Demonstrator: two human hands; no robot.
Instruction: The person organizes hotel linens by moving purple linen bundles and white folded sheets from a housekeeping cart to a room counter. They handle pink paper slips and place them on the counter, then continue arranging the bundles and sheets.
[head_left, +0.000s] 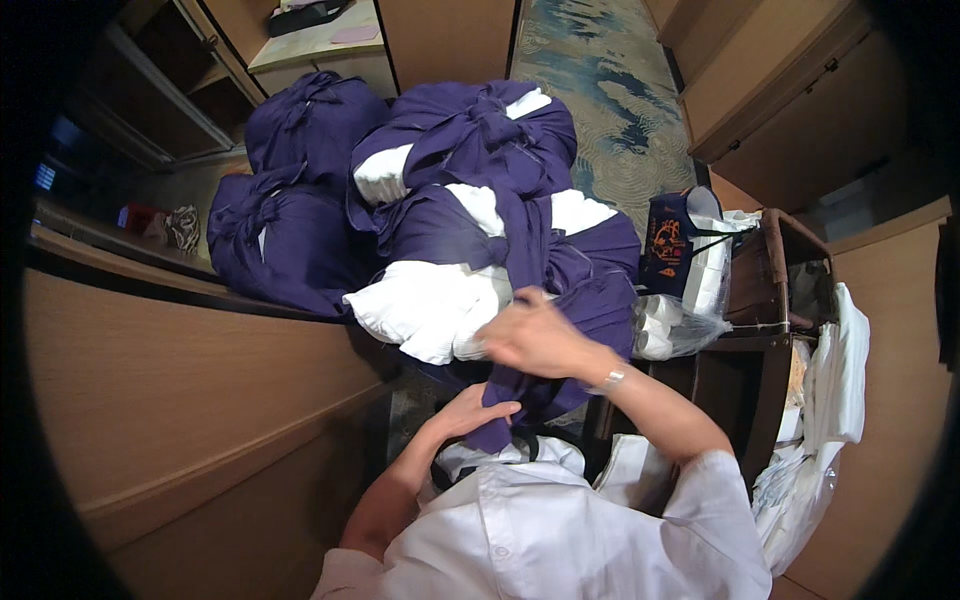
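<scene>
Right before me lies a bundle of folded white linen (431, 304) wrapped in purple cloth (592, 315). My left hand (476, 412) grips a hanging end of that cloth (491, 436) close to my waist, thumb laid over it. Above it, my right hand (529, 337) is blurred, its fingers curled over the cloth strip beside the white linen. Whether those fingers hold the strip cannot be made out. Behind this bundle sits another knotted purple bundle (480, 139) with white linen showing at its sides.
Two more purple bundles (277, 240) lie at the left by a wooden wall panel (195, 375). On my right stands a dark cart (731, 390) with white towels (847, 367), a plastic bag of white rolls (667, 330) and a navy printed bag (667, 244). Patterned carpet (607, 97) runs beyond.
</scene>
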